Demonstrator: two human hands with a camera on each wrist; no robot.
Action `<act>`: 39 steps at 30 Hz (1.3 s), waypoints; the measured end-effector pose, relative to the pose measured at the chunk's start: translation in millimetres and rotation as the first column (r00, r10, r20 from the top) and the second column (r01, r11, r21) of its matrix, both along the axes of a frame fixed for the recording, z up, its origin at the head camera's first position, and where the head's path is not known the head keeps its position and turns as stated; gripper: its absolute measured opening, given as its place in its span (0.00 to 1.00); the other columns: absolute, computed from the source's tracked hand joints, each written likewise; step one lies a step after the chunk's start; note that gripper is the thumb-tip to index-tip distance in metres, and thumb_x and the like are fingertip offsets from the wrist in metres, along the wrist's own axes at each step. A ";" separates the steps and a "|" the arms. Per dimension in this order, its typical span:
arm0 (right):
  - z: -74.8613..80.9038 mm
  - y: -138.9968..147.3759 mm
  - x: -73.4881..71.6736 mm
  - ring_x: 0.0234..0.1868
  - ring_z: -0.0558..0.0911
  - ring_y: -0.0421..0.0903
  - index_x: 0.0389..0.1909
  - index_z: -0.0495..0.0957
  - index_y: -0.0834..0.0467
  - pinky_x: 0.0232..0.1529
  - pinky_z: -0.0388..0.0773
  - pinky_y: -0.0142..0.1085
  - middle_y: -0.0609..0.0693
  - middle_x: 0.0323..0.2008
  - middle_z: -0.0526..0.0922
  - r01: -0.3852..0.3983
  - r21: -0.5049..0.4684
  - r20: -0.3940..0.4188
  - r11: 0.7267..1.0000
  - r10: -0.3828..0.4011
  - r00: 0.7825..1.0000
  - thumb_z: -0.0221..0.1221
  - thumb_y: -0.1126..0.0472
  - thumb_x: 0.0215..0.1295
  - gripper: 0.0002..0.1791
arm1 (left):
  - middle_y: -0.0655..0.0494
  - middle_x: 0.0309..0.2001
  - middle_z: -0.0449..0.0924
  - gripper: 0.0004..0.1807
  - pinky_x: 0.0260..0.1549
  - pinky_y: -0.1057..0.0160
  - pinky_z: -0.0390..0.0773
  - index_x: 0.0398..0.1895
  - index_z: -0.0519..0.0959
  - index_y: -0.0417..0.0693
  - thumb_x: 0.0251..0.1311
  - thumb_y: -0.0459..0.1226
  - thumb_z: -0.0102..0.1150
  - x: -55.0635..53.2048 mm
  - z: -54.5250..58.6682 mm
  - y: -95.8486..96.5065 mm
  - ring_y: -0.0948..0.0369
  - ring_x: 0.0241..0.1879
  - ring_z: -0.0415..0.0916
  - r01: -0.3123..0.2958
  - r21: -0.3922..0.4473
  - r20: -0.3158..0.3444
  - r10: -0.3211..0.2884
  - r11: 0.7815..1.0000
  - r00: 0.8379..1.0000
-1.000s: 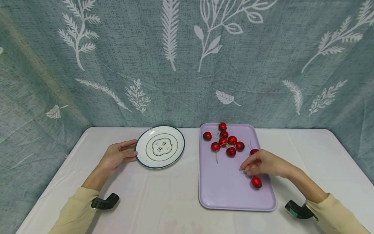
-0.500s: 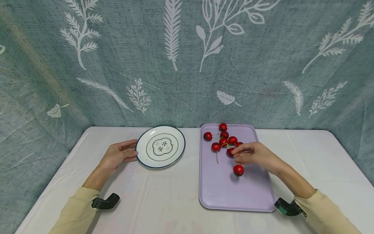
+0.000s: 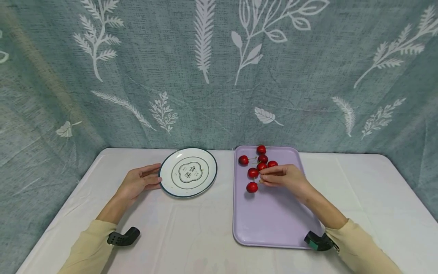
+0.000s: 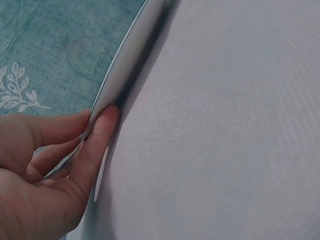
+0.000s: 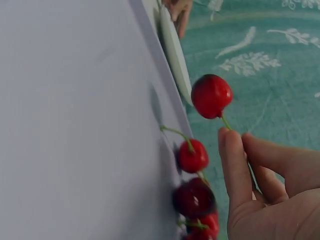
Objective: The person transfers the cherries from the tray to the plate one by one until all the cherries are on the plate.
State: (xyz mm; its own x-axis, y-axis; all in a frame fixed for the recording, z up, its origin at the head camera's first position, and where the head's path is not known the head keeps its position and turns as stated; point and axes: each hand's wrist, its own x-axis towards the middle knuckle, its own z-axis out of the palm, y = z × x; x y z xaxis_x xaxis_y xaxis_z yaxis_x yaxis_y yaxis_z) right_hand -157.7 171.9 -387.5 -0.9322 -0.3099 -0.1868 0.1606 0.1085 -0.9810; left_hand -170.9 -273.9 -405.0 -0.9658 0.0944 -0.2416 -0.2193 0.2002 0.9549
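Note:
My right hand (image 3: 285, 178) pinches a red cherry (image 3: 252, 187) by its green stem and holds it just above the tray's surface. In the right wrist view that held cherry (image 5: 212, 96) hangs beyond the fingertips. Several other cherries, one of them a red cherry (image 3: 243, 160), lie grouped on the far part of the lilac tray (image 3: 270, 224); my right hand hides some of the group. On the left, my left hand (image 3: 137, 182) grips the near-left rim of a white plate (image 3: 167, 175) with a blue edge. Thumb and fingers close on that rim in the left wrist view (image 4: 75, 160).
A white cloth (image 3: 198, 232) covers the table under plate and tray. Behind it hangs a teal curtain (image 3: 212, 114) with white leaf prints. A black wrist device (image 3: 123, 236) sits on the left forearm, another black device (image 3: 319, 241) on the right.
My right hand has moved left across the tray, lifting the cherry by its stem from the right side to near the left edge. My left hand stays at the plate.

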 end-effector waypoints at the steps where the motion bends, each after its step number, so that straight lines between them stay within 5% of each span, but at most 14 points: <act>1: -2.1 -2.6 0.7 0.41 0.86 0.42 0.55 0.73 0.79 0.50 0.83 0.40 0.57 0.43 0.86 0.006 -0.021 0.006 1.000 -0.006 1.000 0.61 0.69 0.65 0.21 | 0.27 0.70 0.55 0.32 0.43 0.65 0.85 0.72 0.57 0.29 0.65 0.23 0.53 -0.1 -0.8 0.4 0.70 0.38 0.82 -0.008 0.006 -0.003 0.008 1.000 1.000; 9: -20.9 -28.8 2.5 0.41 0.86 0.42 0.55 0.73 0.79 0.49 0.83 0.38 0.55 0.42 0.86 0.043 -0.149 0.071 0.988 -0.032 0.997 0.60 0.72 0.65 0.20 | 0.27 0.69 0.57 0.31 0.45 0.65 0.84 0.72 0.57 0.29 0.66 0.23 0.52 2.1 -6.4 0.6 0.70 0.40 0.81 0.011 0.006 -0.012 -0.011 1.000 1.000; 24: -12.0 -71.4 -13.6 0.42 0.87 0.44 0.57 0.72 0.77 0.52 0.81 0.39 0.58 0.43 0.85 0.050 -0.201 0.130 0.978 -0.024 0.991 0.59 0.73 0.65 0.21 | 0.28 0.69 0.58 0.32 0.45 0.65 0.84 0.72 0.57 0.30 0.66 0.24 0.54 2.3 -4.5 -4.0 0.71 0.41 0.81 0.007 0.002 -0.016 -0.007 1.000 1.000; 39: -14.6 -120.4 -32.7 0.41 0.86 0.43 0.60 0.70 0.76 0.54 0.81 0.36 0.67 0.53 0.80 0.165 -0.356 0.227 0.920 -0.086 0.970 0.52 0.75 0.69 0.20 | 0.28 0.69 0.58 0.33 0.46 0.65 0.84 0.72 0.57 0.30 0.65 0.24 0.55 0.7 -6.5 -3.3 0.70 0.41 0.81 0.004 0.024 -0.024 -0.004 1.000 1.000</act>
